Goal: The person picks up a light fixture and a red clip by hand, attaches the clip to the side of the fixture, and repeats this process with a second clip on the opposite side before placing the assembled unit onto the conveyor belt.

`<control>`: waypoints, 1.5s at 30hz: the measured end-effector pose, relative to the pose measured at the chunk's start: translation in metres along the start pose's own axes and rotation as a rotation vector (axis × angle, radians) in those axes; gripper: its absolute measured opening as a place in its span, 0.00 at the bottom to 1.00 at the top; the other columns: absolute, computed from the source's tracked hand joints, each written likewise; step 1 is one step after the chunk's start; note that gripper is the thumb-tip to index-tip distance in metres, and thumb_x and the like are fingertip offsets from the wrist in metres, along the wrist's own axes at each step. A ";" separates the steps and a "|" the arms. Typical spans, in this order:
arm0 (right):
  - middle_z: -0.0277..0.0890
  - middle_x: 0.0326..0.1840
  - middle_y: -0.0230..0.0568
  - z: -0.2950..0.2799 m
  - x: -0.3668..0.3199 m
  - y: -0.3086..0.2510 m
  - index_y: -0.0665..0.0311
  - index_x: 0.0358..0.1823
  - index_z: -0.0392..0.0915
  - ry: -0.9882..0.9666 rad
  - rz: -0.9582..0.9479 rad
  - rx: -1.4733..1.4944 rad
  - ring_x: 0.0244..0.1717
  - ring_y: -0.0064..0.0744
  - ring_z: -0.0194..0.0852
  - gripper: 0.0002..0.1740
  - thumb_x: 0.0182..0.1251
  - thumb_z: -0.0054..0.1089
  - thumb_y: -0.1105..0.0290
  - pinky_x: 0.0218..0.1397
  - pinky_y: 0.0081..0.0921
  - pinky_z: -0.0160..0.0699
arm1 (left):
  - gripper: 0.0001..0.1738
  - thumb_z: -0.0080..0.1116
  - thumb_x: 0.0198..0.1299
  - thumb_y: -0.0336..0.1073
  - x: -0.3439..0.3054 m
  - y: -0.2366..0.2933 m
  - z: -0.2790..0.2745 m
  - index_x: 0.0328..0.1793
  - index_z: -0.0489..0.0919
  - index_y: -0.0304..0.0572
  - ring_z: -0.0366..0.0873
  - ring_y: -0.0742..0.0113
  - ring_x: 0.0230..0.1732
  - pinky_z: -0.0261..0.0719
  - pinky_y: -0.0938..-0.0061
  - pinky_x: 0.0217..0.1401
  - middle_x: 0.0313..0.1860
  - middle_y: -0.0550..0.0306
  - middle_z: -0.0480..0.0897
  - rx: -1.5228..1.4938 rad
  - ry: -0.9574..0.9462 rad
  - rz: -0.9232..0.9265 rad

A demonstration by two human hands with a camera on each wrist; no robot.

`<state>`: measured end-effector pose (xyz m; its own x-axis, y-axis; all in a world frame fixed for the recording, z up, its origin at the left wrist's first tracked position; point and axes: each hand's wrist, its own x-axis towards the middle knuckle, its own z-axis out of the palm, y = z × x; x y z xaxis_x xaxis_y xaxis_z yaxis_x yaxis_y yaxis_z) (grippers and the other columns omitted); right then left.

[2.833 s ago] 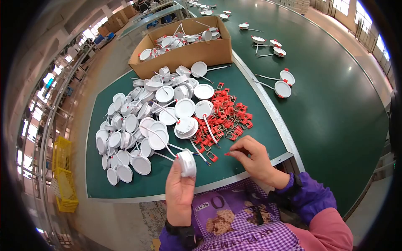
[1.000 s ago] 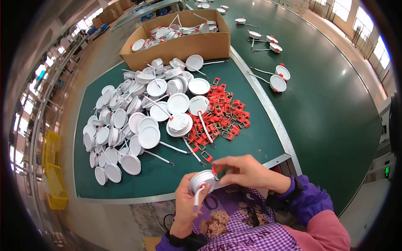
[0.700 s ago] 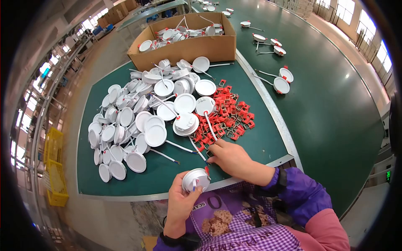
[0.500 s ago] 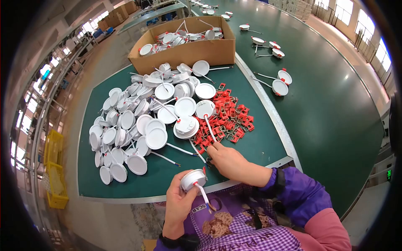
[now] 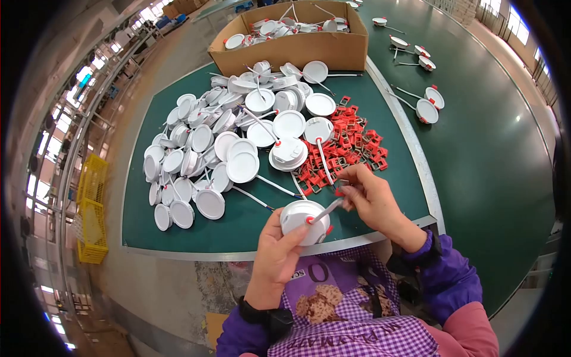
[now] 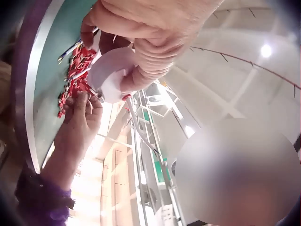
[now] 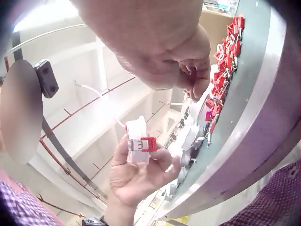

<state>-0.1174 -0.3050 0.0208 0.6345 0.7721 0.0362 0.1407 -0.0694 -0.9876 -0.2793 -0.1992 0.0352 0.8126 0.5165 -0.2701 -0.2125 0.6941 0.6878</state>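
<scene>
1. Head view: I have the right hand back beside the white lamp; half a second ago it was down at the near edge of the red clip pile.
2. Its thumb and forefinger pinch a small red piece, which I take to be another clip, though the fingers cover most of it.
3. The left hand grips the lamp over the near edge of the table. The lamp has turned: its cable, which hung toward the apron, now points at the right hand.
4. For the work, I read this as the pick made and the new clip not yet fitted; that cable could get in the way.
5. The lamp looks round and white, its back tilted up to me, with a red collar where the cable leaves. One fitted clip shows at its rim; my right wrist view confirms it against the lamp's side.
</scene>
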 end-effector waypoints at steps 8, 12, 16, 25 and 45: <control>0.75 0.30 0.32 -0.011 0.005 0.007 0.68 0.38 0.72 0.162 -0.156 0.019 0.27 0.15 0.71 0.05 0.61 0.57 0.77 0.31 0.16 0.71 | 0.21 0.58 0.53 0.21 0.006 -0.018 -0.005 0.53 0.67 0.32 0.79 0.61 0.46 0.81 0.66 0.49 0.49 0.49 0.77 0.423 -0.013 0.026; 0.75 0.26 0.29 -0.024 0.007 0.001 0.67 0.36 0.73 0.177 -0.122 0.061 0.28 0.13 0.71 0.05 0.61 0.59 0.75 0.28 0.13 0.68 | 0.18 0.60 0.53 0.23 0.002 -0.006 -0.003 0.50 0.70 0.32 0.78 0.71 0.42 0.79 0.78 0.44 0.43 0.55 0.79 0.684 -0.024 0.089; 0.75 0.27 0.31 -0.034 0.007 -0.013 0.69 0.36 0.74 0.059 -0.038 0.216 0.24 0.16 0.73 0.06 0.60 0.59 0.76 0.26 0.13 0.71 | 0.17 0.61 0.53 0.24 0.000 0.003 0.003 0.49 0.72 0.34 0.79 0.73 0.40 0.80 0.79 0.42 0.41 0.57 0.80 0.575 -0.004 0.094; 0.75 0.27 0.43 -0.005 -0.023 -0.030 0.65 0.35 0.76 -0.028 -0.460 -0.316 0.26 0.38 0.77 0.06 0.56 0.61 0.75 0.28 0.27 0.74 | 0.17 0.61 0.54 0.28 0.006 -0.005 0.007 0.50 0.73 0.37 0.75 0.78 0.37 0.76 0.83 0.37 0.38 0.61 0.78 0.630 -0.051 0.207; 0.73 0.28 0.43 0.006 -0.039 -0.019 0.65 0.38 0.73 -0.002 -0.532 -0.454 0.26 0.43 0.75 0.08 0.55 0.57 0.79 0.26 0.32 0.74 | 0.15 0.61 0.53 0.28 0.011 -0.006 0.013 0.48 0.76 0.37 0.73 0.80 0.32 0.73 0.82 0.33 0.33 0.62 0.78 0.971 -0.093 0.288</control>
<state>-0.1492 -0.3302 0.0376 0.3898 0.7755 0.4966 0.7360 0.0617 -0.6742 -0.2618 -0.2042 0.0366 0.8477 0.5302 0.0173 0.0923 -0.1795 0.9794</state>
